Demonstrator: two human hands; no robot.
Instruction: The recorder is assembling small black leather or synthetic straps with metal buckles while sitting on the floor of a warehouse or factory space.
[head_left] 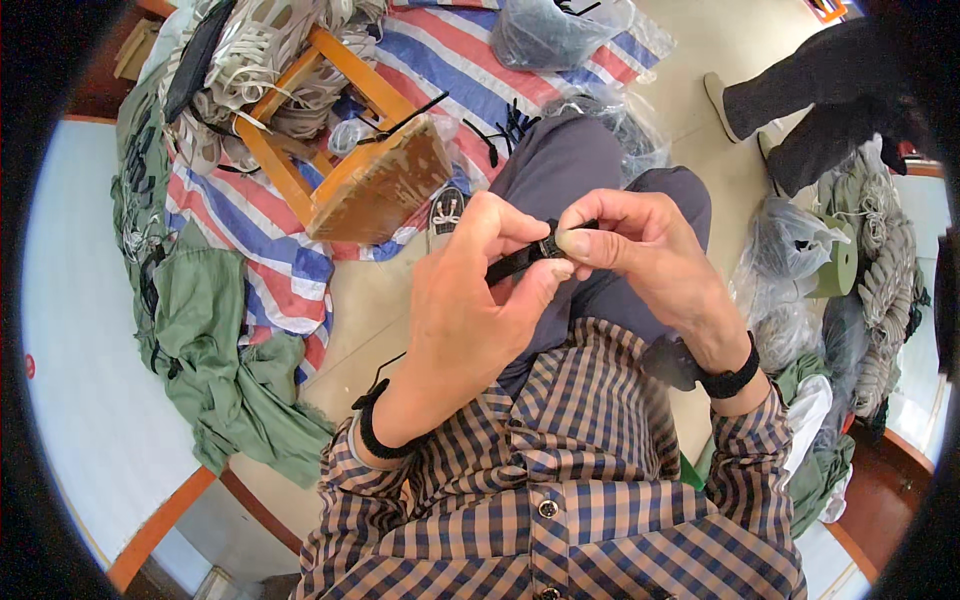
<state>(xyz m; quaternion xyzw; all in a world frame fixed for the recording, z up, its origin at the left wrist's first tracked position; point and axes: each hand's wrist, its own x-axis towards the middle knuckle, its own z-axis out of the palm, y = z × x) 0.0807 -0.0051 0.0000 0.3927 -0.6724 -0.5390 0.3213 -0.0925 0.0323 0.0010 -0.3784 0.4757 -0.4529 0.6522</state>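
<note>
Above my lap, both hands work on a short black strap (513,263) with what looks like a small dark buckle (549,243) at its right part. My left hand (468,285) is closed, thumb and fingers pinching the strap from the left side. Opposite it, my right hand (655,258) pinches the buckle end between thumb and forefinger. A dark tip of the strap shows past the right thumb. My fingers hide part of the buckle, so how the strap runs through it cannot be made out.
A wooden stool (385,185) lies tipped on a striped plastic sheet (270,265), beside bundled pale straps (250,60). Black strap pieces (515,125) and clear plastic bags (560,35) lie ahead. Green cloth (205,340) is at left. Another person's legs (800,100) stand at right.
</note>
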